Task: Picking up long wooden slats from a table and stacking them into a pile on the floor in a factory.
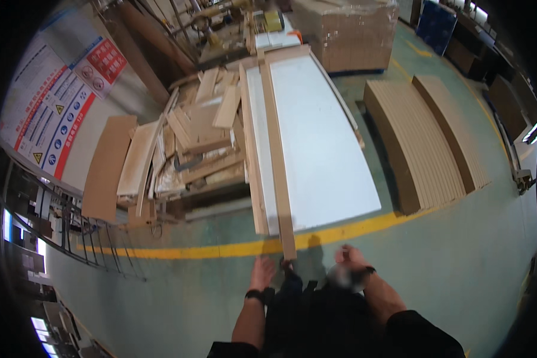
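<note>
Left grip: left hand empty, fingers loosely extended, palm down, not on anything.
Left arm: forearm comes up from 6 o'clock, dark wristband at the wrist.
Strip: long wooden strip lies on the white panel, running 12 to 6 o'clock; its near end overhangs the yellow floor line.
Strip vs hands: near end sits between both hands, just beside the left hand at its 1 o'clock, not touching.
Right grip: right hand blurred; cannot tell whether curled or holding.
Right arm: forearm in from 5 o'clock, wristband on.
Surroundings: scrap wood pile at 10 o'clock, stacked brown boards at 2 o'clock.
</note>
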The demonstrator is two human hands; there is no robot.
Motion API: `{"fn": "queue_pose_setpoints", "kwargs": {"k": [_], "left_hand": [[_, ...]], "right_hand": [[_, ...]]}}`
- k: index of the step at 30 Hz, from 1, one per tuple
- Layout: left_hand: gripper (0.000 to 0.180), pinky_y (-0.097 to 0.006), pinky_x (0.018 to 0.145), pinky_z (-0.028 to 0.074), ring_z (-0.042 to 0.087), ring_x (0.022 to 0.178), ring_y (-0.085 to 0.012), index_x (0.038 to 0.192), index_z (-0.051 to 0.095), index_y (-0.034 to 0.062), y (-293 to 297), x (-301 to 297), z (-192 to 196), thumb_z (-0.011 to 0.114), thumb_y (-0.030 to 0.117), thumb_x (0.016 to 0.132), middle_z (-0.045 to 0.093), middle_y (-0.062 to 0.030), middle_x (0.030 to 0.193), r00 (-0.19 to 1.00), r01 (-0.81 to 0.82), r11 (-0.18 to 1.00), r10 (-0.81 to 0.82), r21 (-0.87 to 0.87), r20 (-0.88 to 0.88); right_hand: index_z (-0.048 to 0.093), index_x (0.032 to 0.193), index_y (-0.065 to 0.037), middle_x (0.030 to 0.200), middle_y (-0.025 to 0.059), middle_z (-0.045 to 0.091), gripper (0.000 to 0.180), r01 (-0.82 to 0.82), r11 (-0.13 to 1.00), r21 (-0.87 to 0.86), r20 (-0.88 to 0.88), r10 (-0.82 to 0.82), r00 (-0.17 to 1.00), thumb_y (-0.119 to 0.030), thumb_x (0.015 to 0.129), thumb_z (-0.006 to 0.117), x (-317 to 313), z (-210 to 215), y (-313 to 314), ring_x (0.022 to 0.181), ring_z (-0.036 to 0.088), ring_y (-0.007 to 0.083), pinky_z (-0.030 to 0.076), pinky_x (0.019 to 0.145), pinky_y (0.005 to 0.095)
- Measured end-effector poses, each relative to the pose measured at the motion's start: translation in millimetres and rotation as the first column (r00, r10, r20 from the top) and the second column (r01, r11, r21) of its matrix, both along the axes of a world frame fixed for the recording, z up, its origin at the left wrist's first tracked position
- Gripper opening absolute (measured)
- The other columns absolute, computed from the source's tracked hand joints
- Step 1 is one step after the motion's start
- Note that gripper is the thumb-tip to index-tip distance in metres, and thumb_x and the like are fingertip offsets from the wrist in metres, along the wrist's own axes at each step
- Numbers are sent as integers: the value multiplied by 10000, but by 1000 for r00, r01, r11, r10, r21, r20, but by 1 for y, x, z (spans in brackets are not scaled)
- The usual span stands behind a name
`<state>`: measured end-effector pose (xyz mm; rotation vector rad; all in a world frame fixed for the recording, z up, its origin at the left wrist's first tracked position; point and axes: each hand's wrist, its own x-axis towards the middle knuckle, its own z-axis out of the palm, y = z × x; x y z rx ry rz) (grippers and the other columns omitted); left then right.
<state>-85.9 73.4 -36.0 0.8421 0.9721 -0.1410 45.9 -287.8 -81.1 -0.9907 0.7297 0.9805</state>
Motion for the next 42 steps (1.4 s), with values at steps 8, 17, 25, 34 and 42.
{"fn": "queue_pose_setpoints", "kwargs": {"k": [8,17,25,34,42], "left_hand": [[1025,-550,1119,247,465,1211,-329,1462,287,-6,-57,38,-1,420,800,842,442,-208,1347,954,-276,790,293,-548,-58],[946,-522,1018,366,407,1273,-318,1445,305,78,-51,105,-3,433,792,838,394,-137,1425,734,-656,544,622,-523,-273],[863,-595,1070,306,302,1368,-356,1475,259,149,-34,126,-12,498,692,848,286,-103,1501,787,-555,698,617,-453,-14],[805,-531,1082,331,402,1294,-360,1472,313,88,19,-3,-57,433,656,915,408,-211,1398,902,-414,903,390,-115,-183],[790,-531,1153,273,327,1412,-374,1536,212,48,28,-119,-37,367,583,975,318,-195,1537,783,-608,793,591,-37,-194]], "right_hand": [[362,1387,5,1256,231,534,592,91,994,-64,-166,-101,981,-452,1013,410,-47,58,120,1087,540,382,405,1025,565],[358,1415,-27,1389,232,469,596,359,931,71,-323,-319,891,-480,1027,355,-52,0,134,1194,531,399,452,977,532],[471,1217,-49,1127,182,590,430,473,881,-15,-238,-463,854,-426,1034,377,-36,11,95,969,606,363,483,914,511],[498,1130,-55,986,155,612,386,408,910,75,-139,-396,908,-393,1049,330,-16,5,68,864,602,307,516,794,451],[504,1169,-35,1068,164,599,396,300,579,758,-101,-350,931,-369,1022,352,14,-10,74,1003,597,314,494,881,446]]}}
